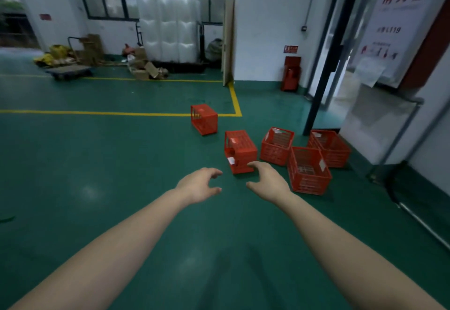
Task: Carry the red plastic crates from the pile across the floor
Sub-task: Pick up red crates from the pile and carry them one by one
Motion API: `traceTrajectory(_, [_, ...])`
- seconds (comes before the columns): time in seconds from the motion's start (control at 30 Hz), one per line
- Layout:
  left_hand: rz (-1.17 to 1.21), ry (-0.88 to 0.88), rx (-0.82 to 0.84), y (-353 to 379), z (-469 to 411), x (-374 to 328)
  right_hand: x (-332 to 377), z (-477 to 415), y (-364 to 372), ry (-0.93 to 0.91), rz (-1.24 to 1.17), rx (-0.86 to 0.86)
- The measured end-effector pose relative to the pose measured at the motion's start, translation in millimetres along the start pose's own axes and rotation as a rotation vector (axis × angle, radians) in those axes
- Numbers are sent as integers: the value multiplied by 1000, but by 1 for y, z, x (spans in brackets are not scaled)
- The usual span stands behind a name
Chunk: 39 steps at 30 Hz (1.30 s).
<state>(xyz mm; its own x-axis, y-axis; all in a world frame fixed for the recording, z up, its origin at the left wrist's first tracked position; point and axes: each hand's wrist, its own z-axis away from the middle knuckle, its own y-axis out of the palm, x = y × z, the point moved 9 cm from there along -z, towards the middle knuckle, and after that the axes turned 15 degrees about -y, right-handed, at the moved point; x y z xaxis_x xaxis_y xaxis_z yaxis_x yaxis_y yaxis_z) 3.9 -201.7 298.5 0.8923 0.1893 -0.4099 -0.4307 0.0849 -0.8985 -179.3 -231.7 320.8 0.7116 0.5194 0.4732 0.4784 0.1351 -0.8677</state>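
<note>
Wide green floor L of crates

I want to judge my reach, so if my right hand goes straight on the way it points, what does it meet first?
Probably the tipped red crate just ahead of your right hand. The hand overlaps the crate's near corner in the picture, though depth is unclear, so there may be a gap between them.

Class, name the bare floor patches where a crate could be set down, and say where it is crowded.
Bare green floor spreads left of the lone crate, below the yellow line; more lies between that line and the trolley. Crowded: four crates bunched by the black post.
</note>
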Motion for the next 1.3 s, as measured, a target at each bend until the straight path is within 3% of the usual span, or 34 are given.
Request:
traceTrajectory(0.47, [7, 19, 19, -21, -327, -92, -182, -280, -52, 12, 6, 9])
traceTrajectory(0.87, [34, 42, 72, -18, -597, -131, -315, -493, -65, 32, 112, 91])
traceTrajectory(1.17, [32, 16, 108, -81, -863, -144, -403, -733, -93, 68, 134, 69])
traceTrajectory(1.3, [11, 12, 125, -91, -936, -142, -434, -800, -93, 93, 120, 89])
